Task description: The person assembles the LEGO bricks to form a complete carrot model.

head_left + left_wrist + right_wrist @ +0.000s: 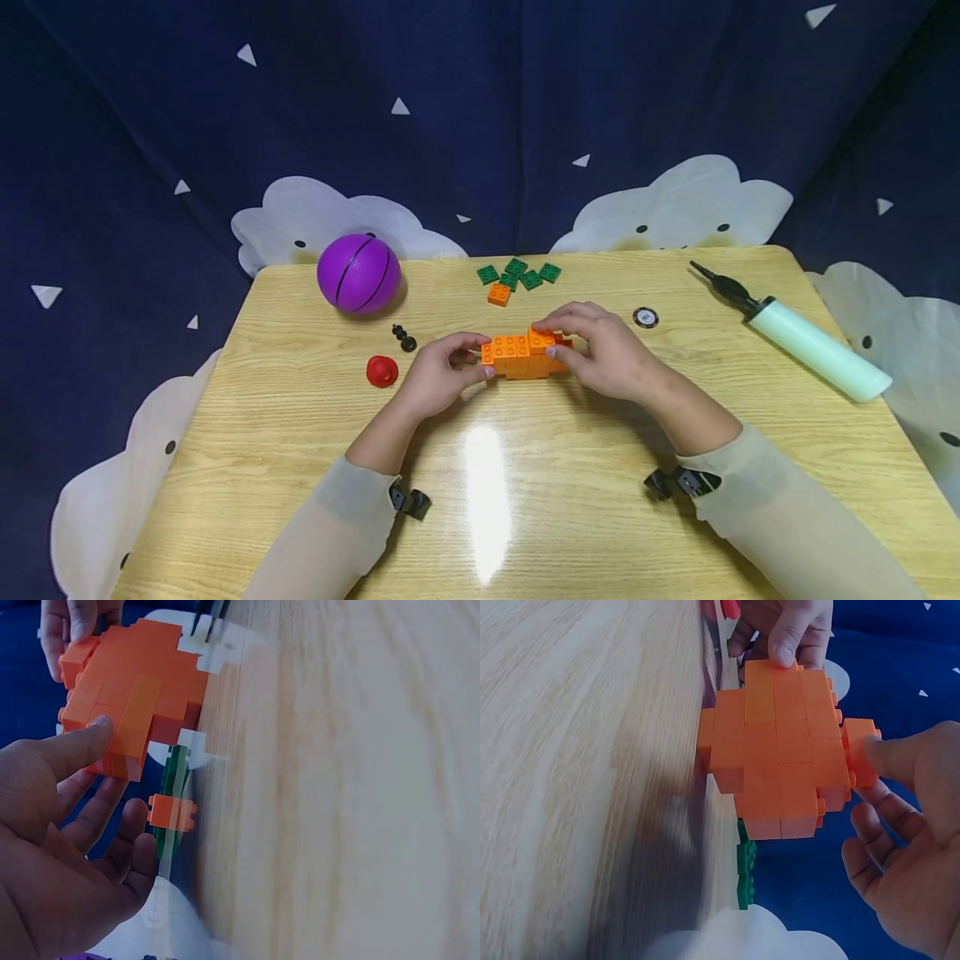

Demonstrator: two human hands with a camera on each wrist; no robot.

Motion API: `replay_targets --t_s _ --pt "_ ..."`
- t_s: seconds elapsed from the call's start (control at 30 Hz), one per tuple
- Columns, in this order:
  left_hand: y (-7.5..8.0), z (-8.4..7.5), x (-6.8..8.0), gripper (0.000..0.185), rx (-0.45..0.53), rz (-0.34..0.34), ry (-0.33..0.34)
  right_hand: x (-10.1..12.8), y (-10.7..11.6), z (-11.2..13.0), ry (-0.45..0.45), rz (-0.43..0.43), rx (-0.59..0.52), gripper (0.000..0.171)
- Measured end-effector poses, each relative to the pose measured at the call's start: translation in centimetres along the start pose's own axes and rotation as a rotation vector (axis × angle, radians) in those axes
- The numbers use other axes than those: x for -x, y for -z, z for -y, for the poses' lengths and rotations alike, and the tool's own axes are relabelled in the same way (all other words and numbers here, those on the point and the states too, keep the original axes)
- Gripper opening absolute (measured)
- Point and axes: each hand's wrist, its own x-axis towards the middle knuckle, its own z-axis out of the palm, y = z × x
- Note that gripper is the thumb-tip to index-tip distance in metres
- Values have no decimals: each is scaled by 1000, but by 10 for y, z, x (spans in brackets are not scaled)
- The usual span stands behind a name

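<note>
An orange brick build [521, 357] stands on the wooden table [525, 500] in the middle. My left hand [474, 357] pinches its left end between thumb and fingers. My right hand [551, 337] holds a small orange brick [540, 337] on the top right of the build, fingers above and thumb at the front. In the left wrist view my left thumb lies on the build [135, 697], with the other fingers loose below. In the right wrist view my right thumb presses the small brick [859, 750] against the build [780, 757].
Several green bricks [519, 274] and a loose orange brick [498, 293] lie behind the build. A purple ball [358, 273], a small black piece [404, 337] and a red cap [382, 371] sit to the left. A black disc [645, 317] and a hand pump [802, 337] lie to the right.
</note>
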Motion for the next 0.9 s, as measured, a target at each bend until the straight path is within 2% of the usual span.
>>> replay_targets --t_s 0.6,0.9 --pt "0 -1 -1 38 -25 -24 24 -5 4 2 30 25 74 31" --pt "0 -3 -3 38 -41 -26 23 -5 3 -3 18 28 34 33"
